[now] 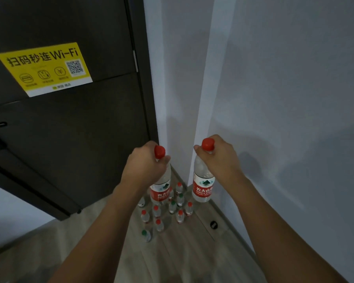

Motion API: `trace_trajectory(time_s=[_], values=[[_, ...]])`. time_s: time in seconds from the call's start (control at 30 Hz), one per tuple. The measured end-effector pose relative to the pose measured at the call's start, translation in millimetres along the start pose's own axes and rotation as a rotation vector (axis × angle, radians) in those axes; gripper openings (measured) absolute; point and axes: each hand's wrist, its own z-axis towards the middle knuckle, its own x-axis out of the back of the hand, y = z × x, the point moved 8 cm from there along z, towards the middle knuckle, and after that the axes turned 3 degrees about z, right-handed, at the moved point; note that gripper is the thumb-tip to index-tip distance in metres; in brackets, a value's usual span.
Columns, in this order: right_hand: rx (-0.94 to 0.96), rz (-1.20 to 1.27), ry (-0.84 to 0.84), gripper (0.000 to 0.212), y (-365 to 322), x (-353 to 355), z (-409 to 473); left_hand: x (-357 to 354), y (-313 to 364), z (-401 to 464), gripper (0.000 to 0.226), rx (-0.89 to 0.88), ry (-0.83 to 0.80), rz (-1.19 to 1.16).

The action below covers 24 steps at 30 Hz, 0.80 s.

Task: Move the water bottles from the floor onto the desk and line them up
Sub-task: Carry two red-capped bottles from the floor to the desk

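We hold one red-capped water bottle per hand, left grip (145,162) and right grip (219,154) each closed around a neck, both lifted clear. Roughly ten bottles (168,211) remain on the floor; bench not in view.

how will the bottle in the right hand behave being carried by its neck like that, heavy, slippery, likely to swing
The bottle looks full, so probably fairly heavy for its size. Gripped only near the red cap by the right hand, it may swing as it hangs. The smooth clear plastic could be slippery.
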Motion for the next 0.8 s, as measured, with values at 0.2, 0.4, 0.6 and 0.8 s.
trace_trajectory(time_s=[0.2, 0.4, 0.6, 0.8], values=[[-0.076, -0.013, 0.063, 0.041, 11, 10, -17, -11, 16, 1, 0.031, -0.063, -0.024, -0.022], [-0.173, 0.091, 0.267, 0.027, 26, 45, -35, -32, 48, 11, 0.033, -0.204, -0.095, -0.064], [-0.330, 0.205, 0.520, 0.013, 61, 98, -77, -63, 100, 8, 0.025, -0.379, -0.173, -0.084], [-0.419, 0.277, 0.758, 0.013, 89, 166, -149, -103, 178, -39, 0.020, -0.592, -0.293, -0.150]])
